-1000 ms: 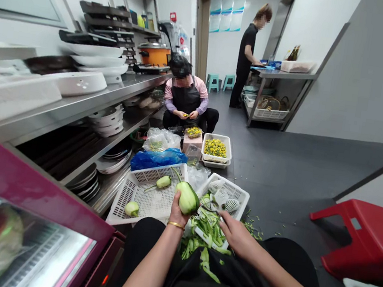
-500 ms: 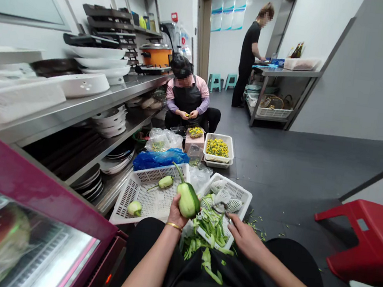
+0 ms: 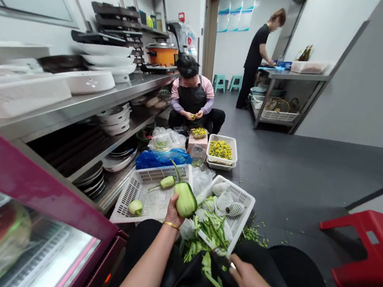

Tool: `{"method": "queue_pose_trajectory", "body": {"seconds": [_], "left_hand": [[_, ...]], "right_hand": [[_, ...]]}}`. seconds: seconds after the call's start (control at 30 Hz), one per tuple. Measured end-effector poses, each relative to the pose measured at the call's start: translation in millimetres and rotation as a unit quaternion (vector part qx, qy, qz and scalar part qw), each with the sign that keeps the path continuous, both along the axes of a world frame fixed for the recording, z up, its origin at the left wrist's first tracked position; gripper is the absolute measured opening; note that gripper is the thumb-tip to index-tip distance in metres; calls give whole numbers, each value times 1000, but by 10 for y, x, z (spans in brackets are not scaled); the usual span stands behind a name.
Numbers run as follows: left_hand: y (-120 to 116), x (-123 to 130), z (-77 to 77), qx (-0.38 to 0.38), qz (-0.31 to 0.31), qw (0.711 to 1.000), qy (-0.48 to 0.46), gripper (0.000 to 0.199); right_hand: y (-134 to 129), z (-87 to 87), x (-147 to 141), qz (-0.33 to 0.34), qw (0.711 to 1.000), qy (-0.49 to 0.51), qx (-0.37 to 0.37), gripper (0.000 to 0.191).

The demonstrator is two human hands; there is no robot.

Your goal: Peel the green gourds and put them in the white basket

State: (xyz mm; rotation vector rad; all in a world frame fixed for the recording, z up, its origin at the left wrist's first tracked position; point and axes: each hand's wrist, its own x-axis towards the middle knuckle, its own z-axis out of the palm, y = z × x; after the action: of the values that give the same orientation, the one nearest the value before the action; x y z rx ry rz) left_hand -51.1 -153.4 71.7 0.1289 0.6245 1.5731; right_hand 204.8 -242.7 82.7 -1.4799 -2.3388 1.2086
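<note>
My left hand (image 3: 175, 211) is wrapped round a pale green, partly peeled vegetable (image 3: 185, 199) with a long stem pointing up and away. It is held above the gap between two white baskets. My right hand (image 3: 244, 277) is closed low at the right, over my dark lap; a dark, blurred tool (image 3: 221, 258) shows at its fingertips. Green peelings (image 3: 212, 232) lie in and before the right basket (image 3: 250, 204), beside vegetables in white foam nets (image 3: 235, 209). The left basket (image 3: 122, 200) holds two smaller peeled vegetables (image 3: 135, 207).
A person (image 3: 192, 97) crouches ahead, handling yellow flowers beside a basket of them (image 3: 221, 149). Another person (image 3: 259, 53) stands at a steel table (image 3: 293, 75). Steel shelves (image 3: 124, 89) with dishes run along the left. A red stool (image 3: 372, 249) stands at the right.
My right hand has moved down and nearer my body, away from the right basket. My left hand still holds the vegetable, which has shifted slightly. The view has turned a little left.
</note>
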Motion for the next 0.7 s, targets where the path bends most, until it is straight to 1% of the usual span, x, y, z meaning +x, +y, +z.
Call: {"method": "queue_pose_trajectory", "body": {"seconds": [0.03,0.1,0.17,0.2,0.23,0.27,0.3,0.33,0.4,0.47,0.5,0.53,0.57,0.6,0.63,0.7], "left_hand": [[-8,5,-7,4,-13,1000,-5,46],[-29,54,-26,4,-40,999,-3,47],[-48,135,-36,3,-51,999,18,47],[-56,176,-35,6,-49,998,31,47],[-60,213,-28,13,-45,998,44,46],[-61,240,-17,22,-37,998,54,45],[-58,257,-3,31,-27,997,61,44],[-50,262,14,34,-14,997,66,42],[-20,244,46,18,14,998,65,41],[21,207,64,-8,31,998,47,42],[43,191,66,-20,30,999,34,43],[61,182,61,-29,24,999,21,45],[74,181,49,-36,13,999,11,47],[79,188,32,-42,3,999,4,48],[75,202,11,-48,-4,999,0,48],[44,239,-33,-50,-21,999,-2,46]], "right_hand": [[82,75,50,-6,1000,-1,-1,31],[338,346,-6,-18,1000,3,22,35],[608,657,-229,-34,997,28,71,37],[708,782,-371,-42,994,41,93,37],[769,867,-511,-48,991,51,110,36],[782,904,-632,-52,990,55,121,36],[745,888,-721,-56,989,55,125,37],[663,824,-767,-58,989,53,123,38],[404,589,-712,-50,992,44,106,40],[130,320,-491,-23,997,30,67,39],[31,218,-351,-6,999,21,40,37],[-23,156,-214,7,1000,14,17,35],[-26,141,-100,15,1000,10,3,33],[24,174,-21,15,1000,7,-1,31],[122,251,13,9,1000,6,6,31],[416,489,-56,-15,999,9,41,32]]}}
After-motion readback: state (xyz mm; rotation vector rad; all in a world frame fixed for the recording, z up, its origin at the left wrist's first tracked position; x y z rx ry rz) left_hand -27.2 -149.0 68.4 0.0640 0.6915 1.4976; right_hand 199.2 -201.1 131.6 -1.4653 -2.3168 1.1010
